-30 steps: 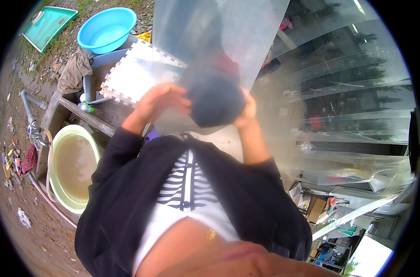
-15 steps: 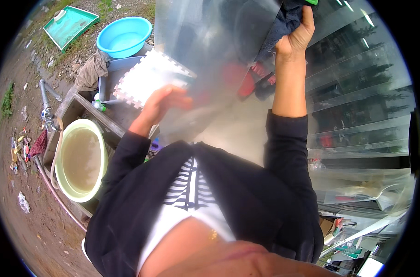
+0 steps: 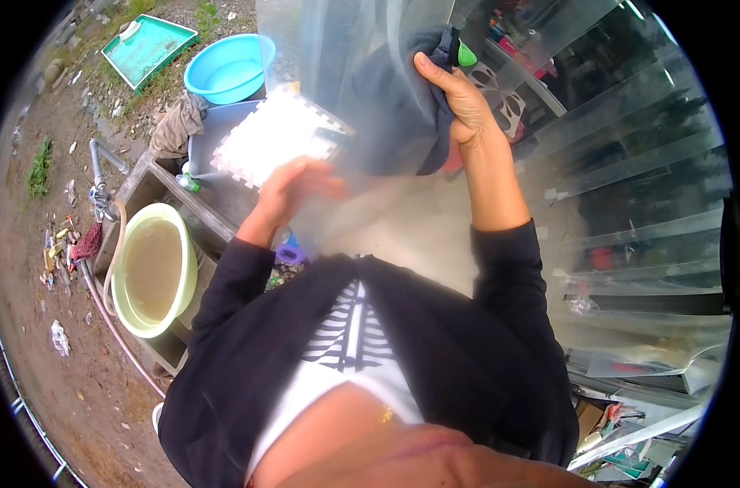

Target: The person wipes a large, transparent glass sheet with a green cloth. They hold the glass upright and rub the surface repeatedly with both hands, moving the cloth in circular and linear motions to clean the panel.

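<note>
A clear plastic curtain strip (image 3: 313, 49) hangs in front of me. At its right side my right hand (image 3: 463, 98) is closed on a dark cloth (image 3: 398, 114), its thumb pointing up and left. Much of the cloth shows hazily through the plastic. A small bright green part (image 3: 466, 55) sticks out beside the cloth above that hand. Lower on the left, my left hand (image 3: 293, 191) is raised at the strip with its fingers stretched to the right. Its fingertips look hazy and blurred, and nothing held shows in it.
More clear strips (image 3: 630, 171) hang on the right. On the left, a pale basin (image 3: 189, 272) of murky water sits in a sink (image 3: 211, 224). A white foam mat (image 3: 264, 138), a blue basin (image 3: 268, 69), a brown cloth (image 3: 175, 130) and a tap (image 3: 102, 195) are nearby.
My right hand has moved left and lower with the dark cloth, which now spreads wider across the strip. My left hand stays raised in nearly the same place.
</note>
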A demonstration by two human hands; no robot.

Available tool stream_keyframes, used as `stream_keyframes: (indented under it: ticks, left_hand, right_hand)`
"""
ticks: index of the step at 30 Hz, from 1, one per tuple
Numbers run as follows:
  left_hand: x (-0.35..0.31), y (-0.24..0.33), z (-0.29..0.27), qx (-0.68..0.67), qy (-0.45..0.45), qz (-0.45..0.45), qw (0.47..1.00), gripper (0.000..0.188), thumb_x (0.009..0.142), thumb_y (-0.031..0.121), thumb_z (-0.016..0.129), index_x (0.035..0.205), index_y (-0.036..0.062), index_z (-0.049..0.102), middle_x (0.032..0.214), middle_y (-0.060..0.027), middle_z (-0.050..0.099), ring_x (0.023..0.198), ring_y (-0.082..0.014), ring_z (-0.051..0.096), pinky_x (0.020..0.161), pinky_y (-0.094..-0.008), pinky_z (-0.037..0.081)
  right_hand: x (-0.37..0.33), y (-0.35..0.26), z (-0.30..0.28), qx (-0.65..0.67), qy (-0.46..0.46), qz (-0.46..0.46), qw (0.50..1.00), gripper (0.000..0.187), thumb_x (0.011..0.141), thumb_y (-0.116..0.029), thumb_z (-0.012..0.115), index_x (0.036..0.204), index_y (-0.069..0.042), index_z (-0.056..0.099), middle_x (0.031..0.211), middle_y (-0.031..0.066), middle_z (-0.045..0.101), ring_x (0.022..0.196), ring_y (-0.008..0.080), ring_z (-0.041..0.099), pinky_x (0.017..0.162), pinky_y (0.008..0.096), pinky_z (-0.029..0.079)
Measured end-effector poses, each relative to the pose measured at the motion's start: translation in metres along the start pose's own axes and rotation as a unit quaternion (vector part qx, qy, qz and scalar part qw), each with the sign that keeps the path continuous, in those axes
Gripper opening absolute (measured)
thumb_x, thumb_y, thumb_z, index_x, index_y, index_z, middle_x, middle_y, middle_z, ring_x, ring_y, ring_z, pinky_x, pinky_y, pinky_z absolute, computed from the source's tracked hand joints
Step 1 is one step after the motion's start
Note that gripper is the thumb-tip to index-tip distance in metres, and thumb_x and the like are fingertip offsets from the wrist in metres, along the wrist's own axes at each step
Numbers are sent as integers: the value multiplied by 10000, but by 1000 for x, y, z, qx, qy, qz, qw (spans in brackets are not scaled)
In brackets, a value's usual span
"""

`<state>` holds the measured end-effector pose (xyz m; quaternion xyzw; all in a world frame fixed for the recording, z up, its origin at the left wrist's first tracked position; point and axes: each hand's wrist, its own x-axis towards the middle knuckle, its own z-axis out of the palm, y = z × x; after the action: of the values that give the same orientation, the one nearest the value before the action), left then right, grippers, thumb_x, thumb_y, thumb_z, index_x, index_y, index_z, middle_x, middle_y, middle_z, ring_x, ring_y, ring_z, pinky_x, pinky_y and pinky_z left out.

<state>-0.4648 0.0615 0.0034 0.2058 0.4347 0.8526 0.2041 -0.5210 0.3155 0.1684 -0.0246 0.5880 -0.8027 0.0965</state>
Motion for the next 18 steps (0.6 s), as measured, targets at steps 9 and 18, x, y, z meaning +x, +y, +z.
stream_keyframes:
  ticks: [9,18]
  left_hand:
    - [4,-8,6,19,34,-7,999,376,953,312,403,1037,-3,591,956,-231,673,922,-413,648,922,-471,447]
    - [8,-32,7,-62,83,-71,992,537,965,432,401,1205,-27,541,1134,-255,609,1083,-405,579,989,-484,411]
  right_hand:
    - [-77,115,-51,45,21,5,999,379,780,-171,780,1091,-103,576,981,-20,612,911,106,586,826,279,487]
    - [-105,192,-106,-27,66,89,993,335,778,-180,787,1026,-19,627,940,15,622,847,118,583,787,269,474]
